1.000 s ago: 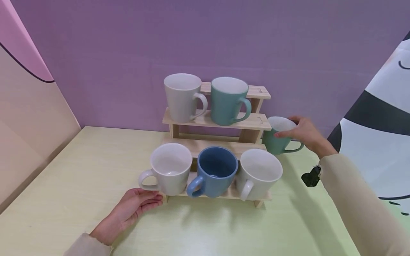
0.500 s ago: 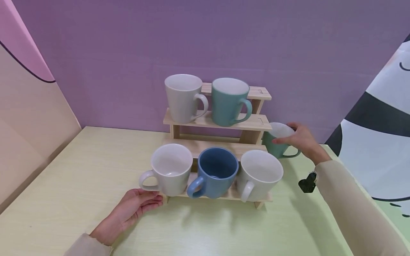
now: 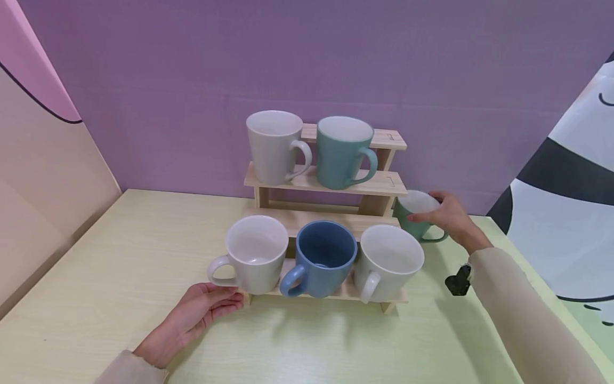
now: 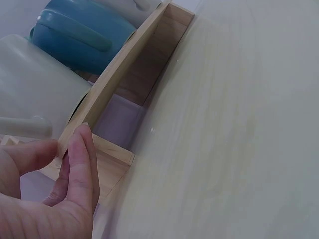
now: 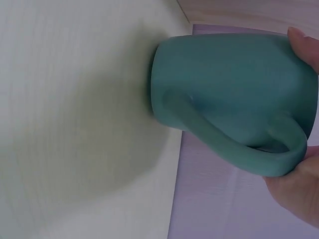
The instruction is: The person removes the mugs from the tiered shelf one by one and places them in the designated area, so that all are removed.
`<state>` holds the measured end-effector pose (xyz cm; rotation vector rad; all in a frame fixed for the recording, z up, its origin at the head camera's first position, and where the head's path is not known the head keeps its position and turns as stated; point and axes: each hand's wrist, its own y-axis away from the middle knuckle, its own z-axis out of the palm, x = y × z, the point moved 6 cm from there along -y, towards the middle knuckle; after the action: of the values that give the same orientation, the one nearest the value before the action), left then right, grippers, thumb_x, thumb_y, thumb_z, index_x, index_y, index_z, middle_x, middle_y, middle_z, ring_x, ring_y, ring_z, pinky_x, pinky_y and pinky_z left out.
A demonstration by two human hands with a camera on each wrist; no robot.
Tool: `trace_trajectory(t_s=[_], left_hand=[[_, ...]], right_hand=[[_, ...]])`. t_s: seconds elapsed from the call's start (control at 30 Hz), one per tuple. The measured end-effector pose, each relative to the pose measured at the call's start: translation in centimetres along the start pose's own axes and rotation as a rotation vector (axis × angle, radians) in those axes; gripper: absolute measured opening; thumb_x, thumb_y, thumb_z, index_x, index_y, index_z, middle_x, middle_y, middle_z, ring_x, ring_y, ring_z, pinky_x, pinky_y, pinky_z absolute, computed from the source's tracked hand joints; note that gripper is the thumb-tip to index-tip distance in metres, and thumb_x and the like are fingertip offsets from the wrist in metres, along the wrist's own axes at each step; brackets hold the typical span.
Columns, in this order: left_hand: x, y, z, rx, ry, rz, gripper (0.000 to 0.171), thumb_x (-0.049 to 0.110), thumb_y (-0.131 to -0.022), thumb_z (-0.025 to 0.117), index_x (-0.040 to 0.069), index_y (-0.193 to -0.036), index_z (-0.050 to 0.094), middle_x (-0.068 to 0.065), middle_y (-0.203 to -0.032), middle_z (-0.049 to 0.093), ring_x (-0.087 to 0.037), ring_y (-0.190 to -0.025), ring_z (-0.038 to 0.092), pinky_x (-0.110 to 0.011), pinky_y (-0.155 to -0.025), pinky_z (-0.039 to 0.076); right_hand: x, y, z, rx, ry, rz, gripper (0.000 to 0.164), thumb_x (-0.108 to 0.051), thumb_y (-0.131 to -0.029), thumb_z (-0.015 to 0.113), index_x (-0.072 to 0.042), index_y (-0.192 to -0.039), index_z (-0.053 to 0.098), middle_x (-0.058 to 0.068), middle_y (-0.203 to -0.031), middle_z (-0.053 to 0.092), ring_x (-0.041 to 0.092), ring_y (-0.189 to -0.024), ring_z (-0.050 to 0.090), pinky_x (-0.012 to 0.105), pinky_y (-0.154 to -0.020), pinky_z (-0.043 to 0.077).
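Note:
My right hand (image 3: pixel 448 216) grips a green mug (image 3: pixel 406 223) with a white inside by its rim, at the right end of a stepped wooden rack (image 3: pixel 390 185). In the right wrist view, the mug's base (image 5: pixel 162 82) is right at the tabletop and its handle points away from the rack. At the rack's front left corner, my left hand (image 3: pixel 196 314) pinches the lowest shelf's end between thumb and fingers. On that shelf stand a white mug (image 3: pixel 261 266), a blue mug (image 3: pixel 318 282) and another white mug (image 3: pixel 381 280).
Higher on the rack stand a light grey mug (image 3: pixel 271 154) and a teal mug (image 3: pixel 338 160). A purple wall (image 3: pixel 192 106) rises behind the table (image 3: pixel 120 266). A black object (image 3: pixel 458 280) hangs by the right sleeve (image 3: pixel 518 309).
My right hand has lowered the green mug toward the tabletop beside the rack. My left hand has stayed in place at the rack's corner.

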<state>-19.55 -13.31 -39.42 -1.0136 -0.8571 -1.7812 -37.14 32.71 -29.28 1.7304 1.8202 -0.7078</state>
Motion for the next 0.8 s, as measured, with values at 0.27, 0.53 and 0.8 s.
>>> trace_trajectory(t_s=[0.27,0.53,0.8], left_hand=[[0.00,0.08,0.14,-0.020,0.003,0.005,0.016,0.002,-0.096,0.053,0.006,-0.092,0.067,-0.002,-0.088,0.072,-0.011,-0.084,0.070,-0.020,-0.082,0.058],[0.03,0.02,0.00,-0.007,0.002,0.005,0.016,0.000,-0.096,0.052,0.006,-0.092,0.066,-0.003,-0.088,0.072,-0.012,-0.083,0.070,-0.020,-0.081,0.058],[0.04,0.04,-0.06,-0.014,-0.003,0.002,0.015,0.001,-0.095,0.053,0.006,-0.092,0.067,-0.002,-0.088,0.072,-0.012,-0.084,0.070,-0.020,-0.082,0.058]], right_hand=[[0.69,0.22,0.39,0.006,-0.027,0.015,0.089,-0.027,-0.076,0.080,0.008,-0.140,0.028,0.031,-0.136,0.039,0.044,-0.118,0.043,0.051,-0.094,0.048],[0.79,0.23,0.51,0.008,-0.052,0.014,0.093,-0.025,-0.077,0.080,0.009,-0.143,0.023,0.032,-0.139,0.035,0.045,-0.120,0.041,0.056,-0.098,0.045],[0.61,0.27,0.82,0.005,-0.063,0.024,0.094,-0.024,-0.078,0.079,0.009,-0.143,0.021,0.032,-0.140,0.033,0.046,-0.121,0.040,0.058,-0.100,0.044]])
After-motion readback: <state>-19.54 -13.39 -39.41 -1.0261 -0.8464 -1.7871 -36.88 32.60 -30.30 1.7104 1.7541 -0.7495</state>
